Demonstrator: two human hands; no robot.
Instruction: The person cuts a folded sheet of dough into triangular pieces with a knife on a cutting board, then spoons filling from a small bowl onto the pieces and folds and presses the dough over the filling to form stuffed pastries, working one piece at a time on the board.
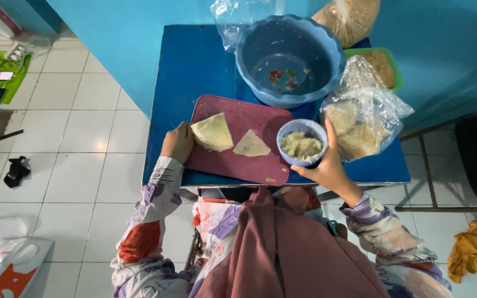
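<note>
While curled at the cutting board's [238, 152] left edge, left hand [177, 142] pinching the larger folded wrapper [212, 132]. Smaller folded triangle [251, 144] lying mid-board, apart from it. Right hand [327, 165] wrapped around the small blue bowl of filling [301, 143] at the board's right edge. Big blue basin [289, 58] behind, bagged wrappers [362, 118] toward the table's [194, 60] right edge.
</note>
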